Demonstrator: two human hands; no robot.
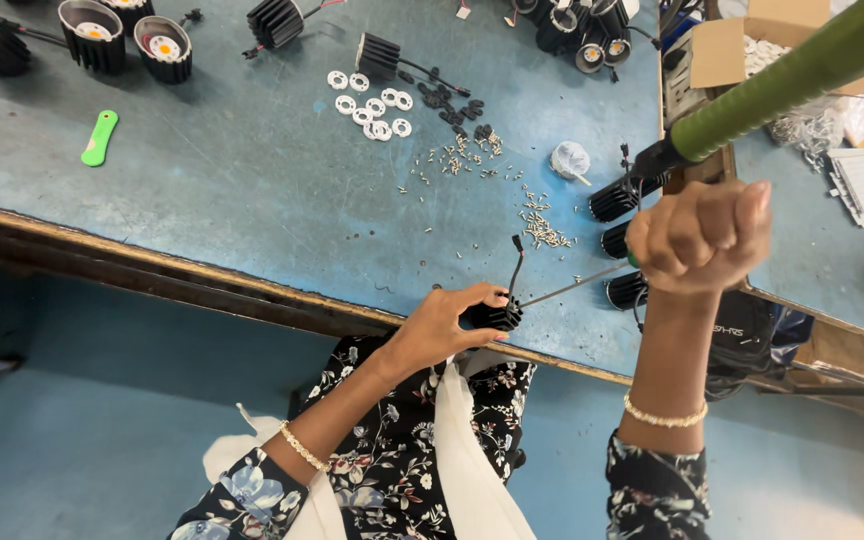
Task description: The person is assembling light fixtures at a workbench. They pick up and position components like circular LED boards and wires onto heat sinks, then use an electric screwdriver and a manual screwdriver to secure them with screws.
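My left hand (444,325) grips a small black finned heat sink (498,315) at the near edge of the blue table (232,180); a short black wire rises from it. My right hand (702,235) is closed around a green-handled screwdriver (792,80) held high. Its thin metal shaft (572,287) slants down to the top of the heat sink. Small screws (542,230) lie scattered just beyond the heat sink.
White rings (372,105) and small black parts (447,100) lie mid-table. More finned heat sinks (617,200) stand near my right hand, assembled lamps (92,35) at the far left. A green tool (99,137) lies left. Cardboard boxes (742,45) sit at the right.
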